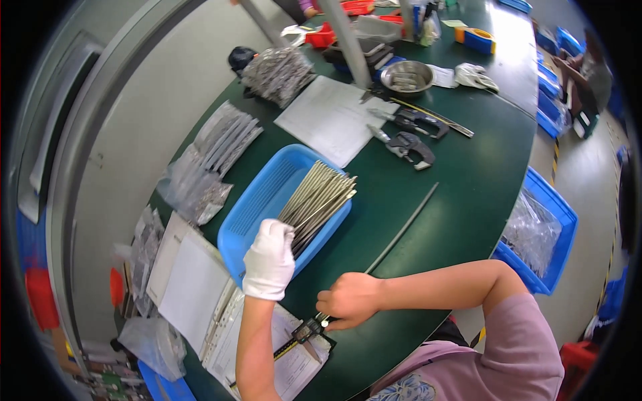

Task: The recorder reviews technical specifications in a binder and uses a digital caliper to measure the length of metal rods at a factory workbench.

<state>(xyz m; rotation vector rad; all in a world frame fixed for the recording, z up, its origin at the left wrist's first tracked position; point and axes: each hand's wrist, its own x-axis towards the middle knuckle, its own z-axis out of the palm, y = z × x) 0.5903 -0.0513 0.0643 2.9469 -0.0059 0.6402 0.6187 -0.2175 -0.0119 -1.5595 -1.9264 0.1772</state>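
My left hand (269, 262), in a white glove, is closed over the near side of a blue plastic basket (249, 200). Its fingers curl beside a bundle of thin metal rods (319, 200) lying in the basket; what they grip, if anything, is hidden. My bare right hand (351, 299) is closed at the end of a digital caliper (309, 329), which lies over printed papers (287, 364). One long thin grey rod (404, 229) runs from under that hand toward the upper right across the green table; its near end is hidden.
Past the basket lie a white sheet (331, 117), two micrometers (409, 148) and a steel bowl (406, 77). Bagged parts (217, 144) line the left edge, beside an open binder (194, 281). A blue bin (552, 230) stands beyond the table's right edge.
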